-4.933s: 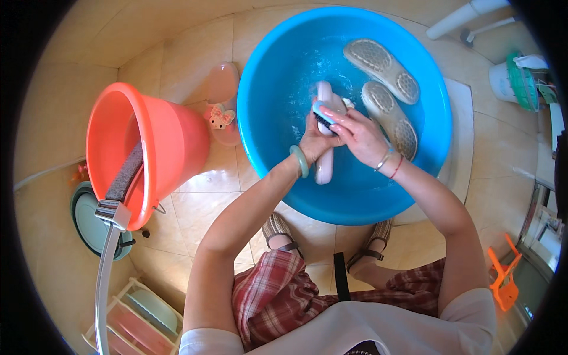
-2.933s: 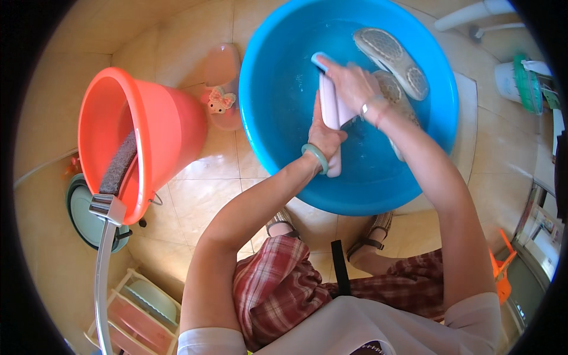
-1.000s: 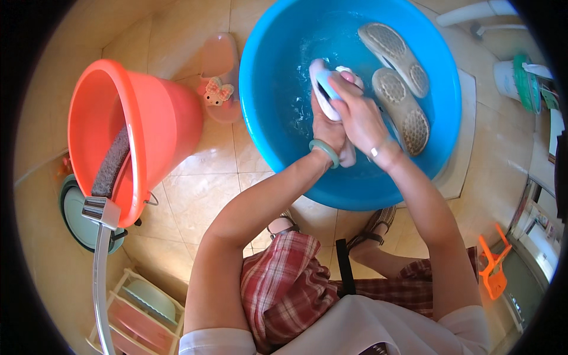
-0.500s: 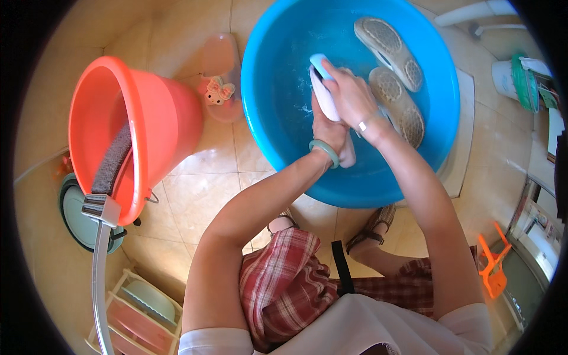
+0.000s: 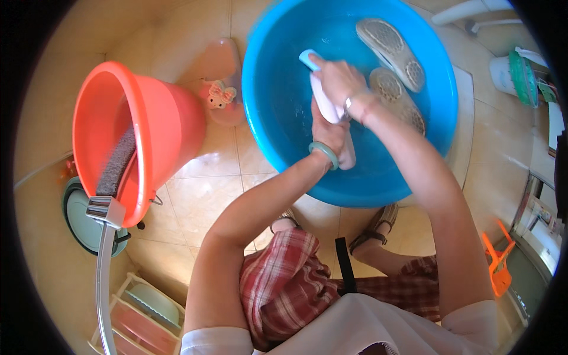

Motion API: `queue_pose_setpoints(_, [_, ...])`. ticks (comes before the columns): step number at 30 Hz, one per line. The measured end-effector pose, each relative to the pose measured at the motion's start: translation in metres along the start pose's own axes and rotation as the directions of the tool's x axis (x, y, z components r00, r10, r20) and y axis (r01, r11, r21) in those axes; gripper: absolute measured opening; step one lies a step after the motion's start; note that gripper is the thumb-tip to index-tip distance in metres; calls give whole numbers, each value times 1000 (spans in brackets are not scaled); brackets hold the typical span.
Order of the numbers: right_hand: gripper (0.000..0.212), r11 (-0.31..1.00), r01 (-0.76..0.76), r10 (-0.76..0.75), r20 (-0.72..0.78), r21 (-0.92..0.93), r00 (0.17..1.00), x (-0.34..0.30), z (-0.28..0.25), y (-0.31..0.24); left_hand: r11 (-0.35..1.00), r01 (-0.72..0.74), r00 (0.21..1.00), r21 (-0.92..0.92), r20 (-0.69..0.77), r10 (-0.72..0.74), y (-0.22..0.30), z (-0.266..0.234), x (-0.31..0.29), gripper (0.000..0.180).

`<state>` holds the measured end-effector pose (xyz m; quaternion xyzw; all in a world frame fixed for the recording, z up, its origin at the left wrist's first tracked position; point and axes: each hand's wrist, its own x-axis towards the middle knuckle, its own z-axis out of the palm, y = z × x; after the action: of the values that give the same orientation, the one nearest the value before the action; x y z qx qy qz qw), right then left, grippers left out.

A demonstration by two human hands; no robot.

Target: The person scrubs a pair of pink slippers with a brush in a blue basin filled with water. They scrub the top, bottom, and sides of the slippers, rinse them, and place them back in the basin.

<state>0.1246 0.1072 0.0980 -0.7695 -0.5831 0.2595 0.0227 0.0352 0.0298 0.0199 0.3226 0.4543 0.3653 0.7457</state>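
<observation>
left hand (image 5: pixel 327 131) grips a pale shoe (image 5: pixel 331 121) over the blue basin (image 5: pixel 278 118) — right hand (image 5: pixel 334 80) clasps a brush (image 5: pixel 307 59).

There were two hands, the left hand (image 5: pixel 327 131) and the right hand (image 5: pixel 336 80), over one blue basin (image 5: pixel 278 118). Three shoes were there: one pale shoe (image 5: pixel 331 115) held, two grey shoes (image 5: pixel 391 44) soles up. One orange bucket (image 5: pixel 160 124) stood beside.
</observation>
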Motion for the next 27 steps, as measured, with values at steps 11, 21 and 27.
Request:
queue_pose_setpoints(11, [38,919,-128,139,-3,372,990,50,35,89,884,415,902,216,29,-430,90,-4,37,118])
queue_pose_setpoints(21, [49,379,7,-2,-6,925,1000,-12,-54,50,986,-53,890,160,456,-26,122,-15,30,98])
queue_pose_setpoints(27, [52,515,-7,-2,9,857,1000,8,-14,85,995,-63,965,81,261,40,112,-12,16,83])
